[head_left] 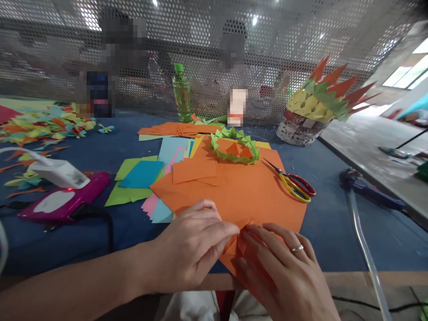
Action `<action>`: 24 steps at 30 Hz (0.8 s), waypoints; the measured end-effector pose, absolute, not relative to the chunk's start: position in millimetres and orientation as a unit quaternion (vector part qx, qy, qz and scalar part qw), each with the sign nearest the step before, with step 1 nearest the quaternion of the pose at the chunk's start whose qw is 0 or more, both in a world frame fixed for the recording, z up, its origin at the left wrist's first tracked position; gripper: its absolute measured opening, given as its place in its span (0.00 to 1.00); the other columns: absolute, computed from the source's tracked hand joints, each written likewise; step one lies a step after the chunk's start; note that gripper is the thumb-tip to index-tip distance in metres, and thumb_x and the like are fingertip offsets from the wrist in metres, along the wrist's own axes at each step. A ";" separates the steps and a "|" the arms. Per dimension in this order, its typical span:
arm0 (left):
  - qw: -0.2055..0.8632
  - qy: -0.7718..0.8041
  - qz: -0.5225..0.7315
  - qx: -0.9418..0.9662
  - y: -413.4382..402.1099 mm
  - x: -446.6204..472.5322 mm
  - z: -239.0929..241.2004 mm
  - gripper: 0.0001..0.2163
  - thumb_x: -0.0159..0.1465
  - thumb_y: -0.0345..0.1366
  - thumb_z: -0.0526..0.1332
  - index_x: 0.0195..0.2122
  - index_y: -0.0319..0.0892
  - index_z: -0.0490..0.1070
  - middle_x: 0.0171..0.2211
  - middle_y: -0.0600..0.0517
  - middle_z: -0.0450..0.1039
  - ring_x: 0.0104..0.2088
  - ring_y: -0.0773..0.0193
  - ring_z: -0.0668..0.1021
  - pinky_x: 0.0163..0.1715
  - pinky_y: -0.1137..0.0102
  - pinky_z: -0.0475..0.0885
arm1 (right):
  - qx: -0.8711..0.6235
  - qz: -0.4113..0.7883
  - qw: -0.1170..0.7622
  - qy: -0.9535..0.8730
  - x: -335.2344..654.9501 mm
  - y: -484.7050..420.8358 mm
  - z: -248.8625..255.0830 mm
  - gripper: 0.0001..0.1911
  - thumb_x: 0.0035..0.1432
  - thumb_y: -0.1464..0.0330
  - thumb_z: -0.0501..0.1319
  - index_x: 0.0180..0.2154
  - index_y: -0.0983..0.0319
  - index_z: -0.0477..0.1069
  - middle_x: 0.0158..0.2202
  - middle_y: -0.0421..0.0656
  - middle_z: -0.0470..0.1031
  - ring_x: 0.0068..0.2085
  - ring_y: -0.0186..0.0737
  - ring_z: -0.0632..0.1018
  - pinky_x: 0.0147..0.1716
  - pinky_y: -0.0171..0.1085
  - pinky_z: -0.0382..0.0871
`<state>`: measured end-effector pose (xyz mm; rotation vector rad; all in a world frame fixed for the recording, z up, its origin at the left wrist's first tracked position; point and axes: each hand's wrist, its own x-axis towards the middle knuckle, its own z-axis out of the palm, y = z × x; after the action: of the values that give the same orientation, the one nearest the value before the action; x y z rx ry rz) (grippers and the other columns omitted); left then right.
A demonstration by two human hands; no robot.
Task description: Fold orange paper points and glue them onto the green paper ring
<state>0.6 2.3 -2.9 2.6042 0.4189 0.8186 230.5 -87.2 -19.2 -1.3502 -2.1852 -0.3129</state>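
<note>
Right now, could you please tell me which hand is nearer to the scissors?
Right: the right hand is on the near side of the scissors, the left hand farther away, to the scissors' left.

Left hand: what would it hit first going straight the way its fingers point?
Likely the folded orange paper piece between it and the right hand, then that hand; exact depth is unclear.

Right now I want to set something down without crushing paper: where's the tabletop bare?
Bare tabletop shows between the scissors and the clear tube, and between the scrap heap and the orange strips. Crowded: the large orange sheet, with the left hand and right hand at its near end.
</note>
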 end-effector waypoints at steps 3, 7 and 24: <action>0.193 0.158 0.296 0.922 1.3 0.9 -3.6 0.11 0.72 0.26 0.54 0.53 0.37 0.70 0.37 0.49 0.75 0.37 0.61 0.75 0.47 0.61 0.66 | -0.510 -0.124 0.274 -0.806 235.2 -90.4 -20.9 0.14 0.67 0.63 0.61 0.52 0.59 0.75 0.49 0.39 0.81 0.48 0.42 0.75 0.48 0.39 0.63; 0.165 0.259 0.288 0.907 1.3 2.0 -6.3 0.12 0.74 0.29 0.54 0.56 0.39 0.67 0.46 0.46 0.75 0.47 0.57 0.74 0.49 0.61 0.65 | -0.559 -0.110 0.254 -0.782 231.2 -98.3 -28.3 0.13 0.68 0.61 0.61 0.50 0.59 0.72 0.40 0.41 0.78 0.39 0.41 0.74 0.41 0.39 0.61; 0.182 0.190 0.338 0.904 0.4 2.8 -2.8 0.13 0.71 0.23 0.52 0.54 0.38 0.67 0.40 0.48 0.76 0.40 0.60 0.75 0.47 0.63 0.65 | -0.628 -0.036 0.267 -0.730 217.1 -89.4 -28.3 0.09 0.66 0.69 0.52 0.44 0.56 0.69 0.40 0.43 0.74 0.42 0.46 0.70 0.42 0.43 0.58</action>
<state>2.8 0.4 -2.8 2.5516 0.5377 0.9529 217.1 -89.4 -28.3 -1.6950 -1.9694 -0.0962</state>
